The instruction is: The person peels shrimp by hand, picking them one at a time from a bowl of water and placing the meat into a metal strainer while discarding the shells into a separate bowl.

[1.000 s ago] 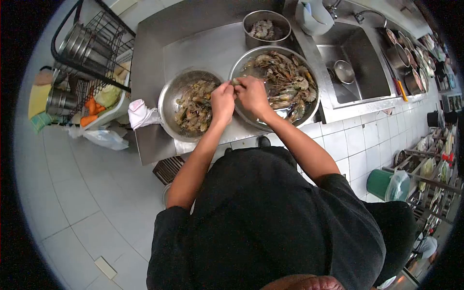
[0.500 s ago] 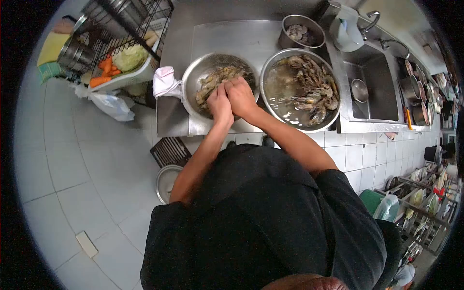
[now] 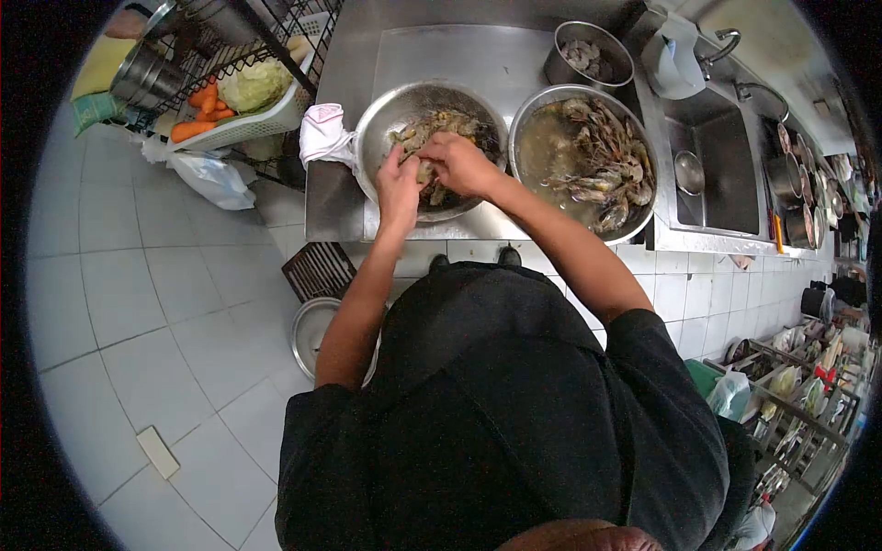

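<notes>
Over the left steel bowl, my left hand and my right hand meet with fingers closed around a shrimp, partly covered by the fingers. Shrimp shells and heads lie in that bowl beneath them. Whole raw shrimp sit in cloudy water in the right steel basin, close by my right forearm. Behind it stands a steel pot holding peeled shrimp.
A white cloth touches the left bowl's side. At left, a white basket holds carrots and a cabbage. The sink with a strainer lies right; a metal pan is on the floor.
My hands have come slightly apart from being bunched together, and a shrimp now shows between the fingers. The head view has shifted a little.
</notes>
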Motion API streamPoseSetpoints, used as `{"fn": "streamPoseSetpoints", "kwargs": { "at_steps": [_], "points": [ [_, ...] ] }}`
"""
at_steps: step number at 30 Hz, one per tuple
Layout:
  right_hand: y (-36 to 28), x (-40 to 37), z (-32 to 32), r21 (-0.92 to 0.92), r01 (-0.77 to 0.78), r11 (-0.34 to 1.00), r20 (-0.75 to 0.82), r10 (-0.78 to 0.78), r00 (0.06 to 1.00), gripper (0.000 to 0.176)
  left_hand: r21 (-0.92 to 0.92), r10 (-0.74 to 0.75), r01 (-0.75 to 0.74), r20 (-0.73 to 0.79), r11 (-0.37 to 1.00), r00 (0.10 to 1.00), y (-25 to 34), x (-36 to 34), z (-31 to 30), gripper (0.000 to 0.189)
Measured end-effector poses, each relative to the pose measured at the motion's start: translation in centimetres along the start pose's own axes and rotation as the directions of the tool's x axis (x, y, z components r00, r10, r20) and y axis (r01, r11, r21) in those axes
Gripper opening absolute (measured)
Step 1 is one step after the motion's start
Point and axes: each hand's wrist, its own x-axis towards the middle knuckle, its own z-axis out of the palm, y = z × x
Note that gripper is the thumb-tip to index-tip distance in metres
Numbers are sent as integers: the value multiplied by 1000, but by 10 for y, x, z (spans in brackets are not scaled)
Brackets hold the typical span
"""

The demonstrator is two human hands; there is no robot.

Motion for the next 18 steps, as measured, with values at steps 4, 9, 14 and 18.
{"fn": "streamPoseSetpoints", "kwargs": {
  "at_steps": [4,9,14,18],
  "points": [
    [8,-2,-5,-120,39,992,58,-32,998,20,45,-106,100,178,994,978,5,-4,3,68],
    [0,-1,-18,-201,92,975,34,-87,996,19,84,-38,13,294,996,955,1,4,0,73],
    [-7,7,-15,-227,80,971,-130,-111,985,15,97,6,-34,276,995,961,2,16,-2,67],
    [2,20,-17,-225,-106,969,-244,49,969,14,57,-113,101,310,993,944,-16,28,-25,65]
  ]
}}
